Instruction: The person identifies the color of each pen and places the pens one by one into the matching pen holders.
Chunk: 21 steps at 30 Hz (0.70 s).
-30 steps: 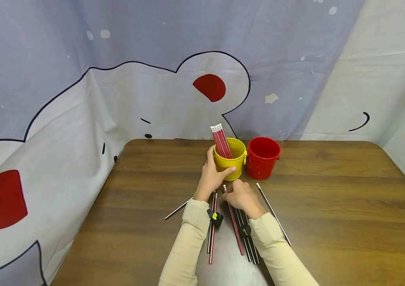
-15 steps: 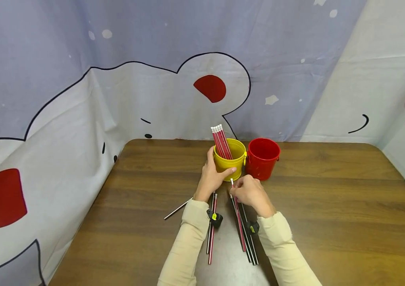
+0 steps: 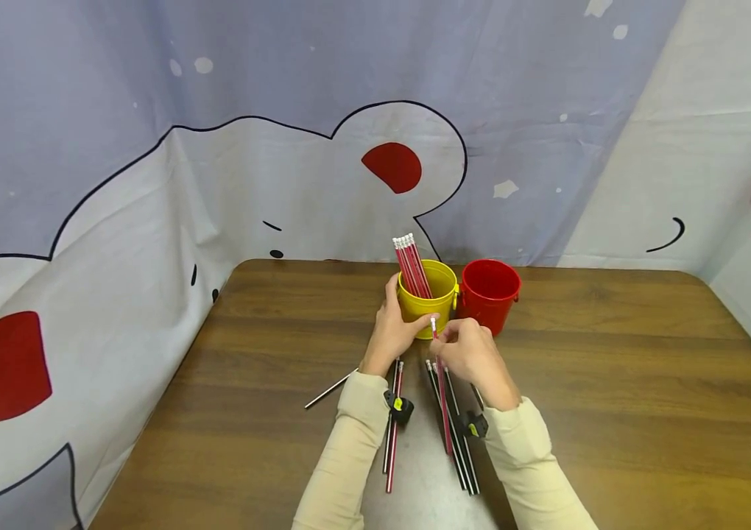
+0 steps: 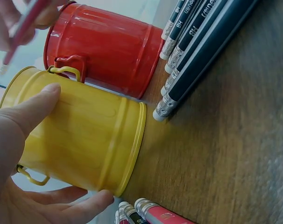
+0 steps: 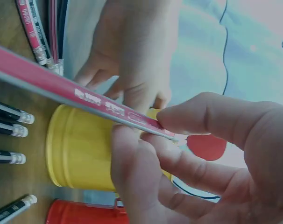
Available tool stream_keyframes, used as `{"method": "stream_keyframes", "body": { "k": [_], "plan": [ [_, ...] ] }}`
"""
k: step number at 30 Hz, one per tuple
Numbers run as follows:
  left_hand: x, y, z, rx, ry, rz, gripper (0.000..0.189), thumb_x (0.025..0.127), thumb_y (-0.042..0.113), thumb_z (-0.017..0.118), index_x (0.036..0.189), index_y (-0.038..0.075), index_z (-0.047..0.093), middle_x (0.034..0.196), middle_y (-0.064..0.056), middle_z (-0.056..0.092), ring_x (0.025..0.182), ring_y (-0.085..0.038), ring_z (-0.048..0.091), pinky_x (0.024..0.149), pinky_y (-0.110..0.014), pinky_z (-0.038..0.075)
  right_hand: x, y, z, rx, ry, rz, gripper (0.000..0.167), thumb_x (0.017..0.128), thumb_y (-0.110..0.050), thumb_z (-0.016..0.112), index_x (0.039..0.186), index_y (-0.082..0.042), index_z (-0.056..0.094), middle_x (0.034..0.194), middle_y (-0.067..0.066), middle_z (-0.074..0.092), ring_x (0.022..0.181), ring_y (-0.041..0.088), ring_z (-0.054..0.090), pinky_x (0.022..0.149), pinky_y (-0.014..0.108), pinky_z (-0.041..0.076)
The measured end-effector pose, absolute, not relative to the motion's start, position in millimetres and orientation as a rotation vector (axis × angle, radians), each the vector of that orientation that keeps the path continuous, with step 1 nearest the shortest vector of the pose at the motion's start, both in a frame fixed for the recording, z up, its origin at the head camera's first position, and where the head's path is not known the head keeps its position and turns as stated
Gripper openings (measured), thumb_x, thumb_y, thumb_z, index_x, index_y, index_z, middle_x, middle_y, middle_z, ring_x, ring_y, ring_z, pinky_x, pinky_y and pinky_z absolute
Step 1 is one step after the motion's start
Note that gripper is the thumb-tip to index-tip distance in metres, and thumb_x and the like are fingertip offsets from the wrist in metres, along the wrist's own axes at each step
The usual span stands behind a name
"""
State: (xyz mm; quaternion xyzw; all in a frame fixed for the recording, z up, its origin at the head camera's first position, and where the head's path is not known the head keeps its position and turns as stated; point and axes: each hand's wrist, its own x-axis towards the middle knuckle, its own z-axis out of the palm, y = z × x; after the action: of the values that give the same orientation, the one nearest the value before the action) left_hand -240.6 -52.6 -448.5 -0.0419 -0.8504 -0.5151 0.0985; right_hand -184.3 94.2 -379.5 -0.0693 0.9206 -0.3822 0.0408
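Observation:
My left hand (image 3: 389, 335) holds the yellow bucket (image 3: 440, 303) from its left side, thumb across the front, as the left wrist view shows. Several red pencils with white erasers (image 3: 412, 266) lean inside that bucket. Between thumb and fingers my right hand (image 3: 473, 357) pinches a red pencil (image 5: 102, 103) near its eraser end. That pencil slants up off the table, eraser end close in front of the yellow bucket. Under it lie several black pencils (image 4: 193, 56), eraser ends toward the buckets.
A red bucket (image 3: 498, 309) stands close to the yellow one's right. Red and black pencils (image 3: 394, 449) lie by the left wrist, with another dark pencil (image 3: 328, 391) farther left. One more pencil (image 3: 478, 397) is partly hidden by my right arm. A patterned cloth (image 3: 283, 191) hangs behind the table.
My right hand has picked the red pencil out from among the black ones and moved it up and slightly right, toward the yellow bucket. The left hand stays on the bucket.

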Motion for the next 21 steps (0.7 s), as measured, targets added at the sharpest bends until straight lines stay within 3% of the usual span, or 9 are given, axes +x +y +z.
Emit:
{"method": "stream_keyframes", "body": {
  "k": [7,14,21],
  "plan": [
    [-240.3,-52.4,-447.4,-0.108,-2.529,-1.481,0.093,0.075,0.038,0.074,0.144,0.027,0.013,0.133,-0.009,0.045,0.117,-0.025,0.048,0.098,-0.044,0.038,-181.0,92.7,-373.5,-0.322,2.915,-1.257,0.009,0.078,-0.016,0.062,0.071,-0.013,0.064,0.062,-0.001,0.059,0.059,0.017,0.050,0.052,0.028,0.042],
    [-240.3,-51.7,-449.3,-0.097,-2.540,-1.471,0.090,0.077,0.021,0.073,0.143,0.030,0.013,0.134,-0.012,0.044,0.117,-0.029,0.048,0.097,-0.046,0.038,-182.4,90.4,-373.7,-0.433,2.947,-1.435,0.007,0.080,-0.018,0.063,0.077,-0.012,0.066,0.069,0.000,0.063,0.062,0.014,0.056,0.058,0.027,0.048],
    [-240.6,-51.3,-450.8,-0.099,-2.532,-1.459,0.091,0.077,0.021,0.074,0.143,0.029,0.014,0.132,-0.012,0.045,0.116,-0.031,0.049,0.097,-0.047,0.039,-184.8,87.3,-377.7,-0.613,2.951,-1.661,0.010,0.079,-0.008,0.065,0.088,-0.005,0.064,0.076,0.005,0.064,0.065,0.014,0.058,0.065,0.030,0.053]
  ]
}}
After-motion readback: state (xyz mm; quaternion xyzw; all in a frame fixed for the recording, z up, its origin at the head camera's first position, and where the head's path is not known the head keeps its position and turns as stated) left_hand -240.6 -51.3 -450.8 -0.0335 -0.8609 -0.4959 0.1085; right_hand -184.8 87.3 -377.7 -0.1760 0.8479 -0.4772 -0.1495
